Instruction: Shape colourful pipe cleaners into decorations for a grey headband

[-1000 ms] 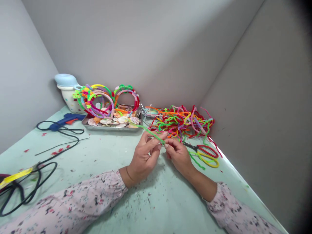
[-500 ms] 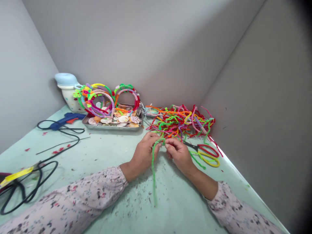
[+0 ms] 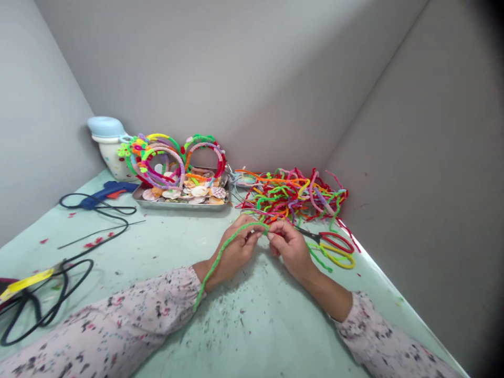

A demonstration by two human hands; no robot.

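A green pipe cleaner (image 3: 220, 252) arcs over the back of my left hand (image 3: 234, 248), its loose end lying by the sleeve cuff. My right hand (image 3: 290, 245) pinches the pipe cleaner's other part between thumb and forefinger. The fingers of my left hand are also closed, thumb against fingertips, close to the right fingertips; what exactly sits between them is partly hidden. Just beyond both hands lies a heaped pile of colourful pipe cleaners (image 3: 291, 194). Scissors (image 3: 334, 249) with red and yellow handles rest beside my right hand.
A metal tray (image 3: 185, 207) of seashells (image 3: 199, 191) holds several pipe-cleaner hoops (image 3: 163, 157). A blue glue gun (image 3: 104, 195) lies left of it, near a white cup with a blue lid (image 3: 108, 139). Black cable (image 3: 128, 226) loops across the left side. Walls enclose the table.
The loose end of the green pipe cleaner has swung left, from hanging between my hands to lying across my left hand and wrist. Both hands stay nearly in place.
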